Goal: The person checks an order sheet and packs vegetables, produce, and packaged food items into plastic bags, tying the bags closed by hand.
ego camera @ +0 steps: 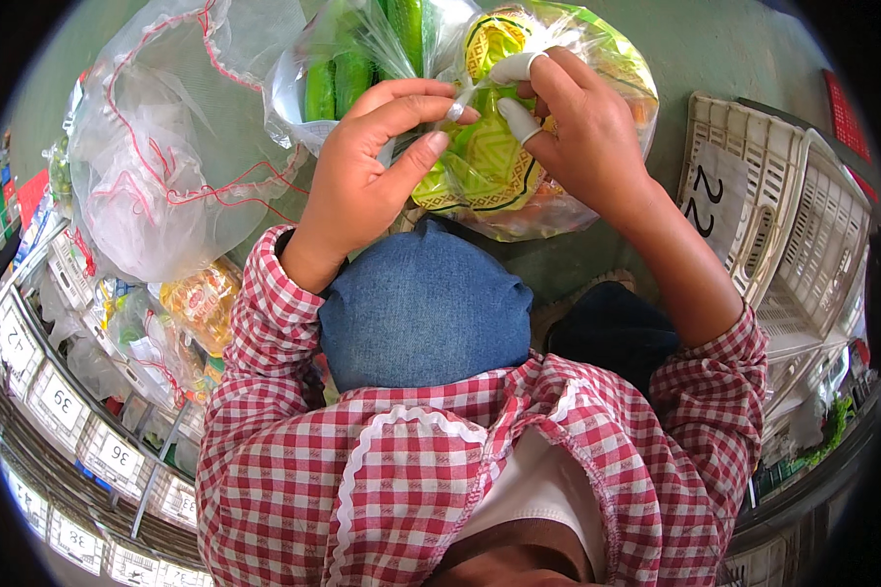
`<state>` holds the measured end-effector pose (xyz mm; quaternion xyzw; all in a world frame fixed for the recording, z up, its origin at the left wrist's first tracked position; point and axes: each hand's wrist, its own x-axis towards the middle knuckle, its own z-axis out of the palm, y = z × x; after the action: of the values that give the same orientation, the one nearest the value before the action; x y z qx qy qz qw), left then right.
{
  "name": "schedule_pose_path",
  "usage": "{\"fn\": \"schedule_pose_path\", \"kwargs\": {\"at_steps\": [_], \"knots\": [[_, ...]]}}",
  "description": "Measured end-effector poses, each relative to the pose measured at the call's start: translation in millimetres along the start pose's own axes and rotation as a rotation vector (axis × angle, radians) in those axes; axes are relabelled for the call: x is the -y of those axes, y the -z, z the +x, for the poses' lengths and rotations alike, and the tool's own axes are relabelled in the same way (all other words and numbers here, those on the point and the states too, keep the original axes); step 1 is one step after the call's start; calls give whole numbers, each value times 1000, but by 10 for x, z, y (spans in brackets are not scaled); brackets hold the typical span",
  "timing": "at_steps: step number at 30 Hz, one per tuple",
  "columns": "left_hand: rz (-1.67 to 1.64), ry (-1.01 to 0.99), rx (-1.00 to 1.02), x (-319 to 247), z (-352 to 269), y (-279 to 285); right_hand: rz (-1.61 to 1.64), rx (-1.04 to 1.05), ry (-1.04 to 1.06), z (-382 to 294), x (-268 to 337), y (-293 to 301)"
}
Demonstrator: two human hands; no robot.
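A clear plastic bag (558,226) holding a yellow-green patterned packet (499,165) and orange-red items lies before my knee. Its twisted film runs between my two hands. My left hand (382,150) has a strand of the film looped round one fingertip, with the thumb held apart below. White finger cots cover the thumb and forefinger of my right hand (587,125), which is at the other end of the twist. Its inner fingertips are partly hidden. Just beyond my left hand, cucumbers (352,81) fill another clear bag (283,110).
White mesh bags (169,183) with red drawstrings lie at left. Below them are a golden food packet (202,301) and a rack with numbered labels (62,403). White plastic crates (756,176) stand at right on the green floor (694,44). Leafy greens (833,429) show at lower right.
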<state>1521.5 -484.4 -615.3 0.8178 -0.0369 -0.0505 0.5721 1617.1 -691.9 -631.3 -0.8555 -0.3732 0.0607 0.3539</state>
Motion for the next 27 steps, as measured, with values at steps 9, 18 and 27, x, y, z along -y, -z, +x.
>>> {"fn": "schedule_pose_path", "kwargs": {"at_steps": [9,18,27], "knots": [[-287,119,14,1,9,-11,-31,-36,6,58,65,-4],[369,-175,-27,-107,137,-19,-148,-10,22,225,103,245],[247,-150,-26,-70,212,-45,-48,86,111,117,-33,152]]}}
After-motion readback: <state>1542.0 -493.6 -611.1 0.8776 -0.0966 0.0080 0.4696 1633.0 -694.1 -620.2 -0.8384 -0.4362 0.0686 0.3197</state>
